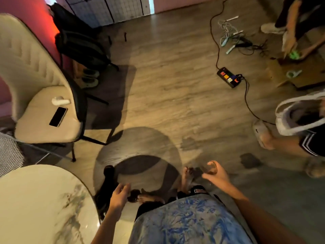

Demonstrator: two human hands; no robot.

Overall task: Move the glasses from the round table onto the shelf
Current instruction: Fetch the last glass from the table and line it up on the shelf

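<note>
The person stands beside the round table, whose pale marbled top fills the lower left corner of the view, and faces out across the wooden floor. The right hand is held out in front of the body, away from the table. Its fingers curl round what looks like a clear glass, but blur leaves the glass faint, so its outline and whether anything is in it cannot be told. The left hand hangs low near the table's edge, fingers loosely bent and holding nothing as far as the view shows. Only part of the tabletop is in the frame, so how many glasses remain there cannot be judged. The shelf is not in view at all. By the look of things the task is in its carrying stage: one glass is off the table and in the hand, not yet set down. The walk to the shelf and the placing are left, along with any further glasses. A chair with a phone on its seat stands to the left, and a power strip with its cable lies on the floor ahead, a thing to step round
</note>
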